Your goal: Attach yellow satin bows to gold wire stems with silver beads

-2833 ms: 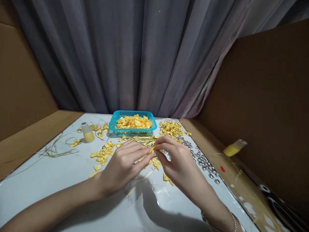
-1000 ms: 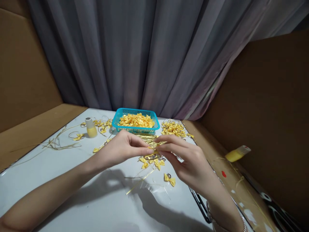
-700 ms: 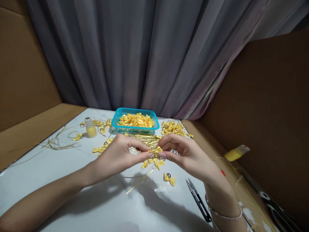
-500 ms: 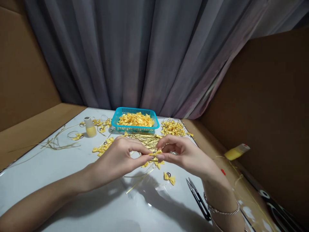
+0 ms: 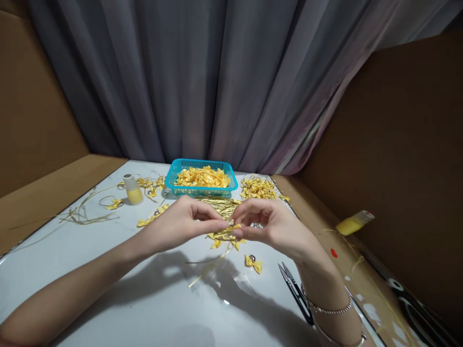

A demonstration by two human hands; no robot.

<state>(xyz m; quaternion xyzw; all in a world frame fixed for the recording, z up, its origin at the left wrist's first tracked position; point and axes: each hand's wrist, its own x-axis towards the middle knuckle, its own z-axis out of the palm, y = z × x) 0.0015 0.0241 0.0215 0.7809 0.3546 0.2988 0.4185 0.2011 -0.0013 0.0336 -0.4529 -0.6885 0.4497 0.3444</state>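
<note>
Between my two hands, above the middle of the white table, is a small yellow ribbon bow (image 5: 236, 226). My left hand (image 5: 186, 224) pinches its left side between thumb and fingertips. On the other side, my right hand (image 5: 265, 224) is closed on it with thumb and forefinger. A gold strand seems to run along the bow, partly hidden by the fingertips. Under the hands lie more bows (image 5: 216, 243) and loose gold cords (image 5: 200, 277). Another bow with a silver bell-like bead (image 5: 253, 263) rests just below my right hand.
A blue basket (image 5: 201, 191) full of yellow bows stands at the back, gold strands (image 5: 222, 206) before it. Bows are piled (image 5: 258, 188) to its right. A yellow bottle (image 5: 133, 190) stands left. Black thread snips (image 5: 296, 294) lie right, with scissors (image 5: 415, 308) and another yellow bottle (image 5: 355, 223) beyond.
Both hands remain at the bow; the bow has turned slightly and the fingertips have shifted on it. My left hand has risen a little. The whole view has shifted slightly.
</note>
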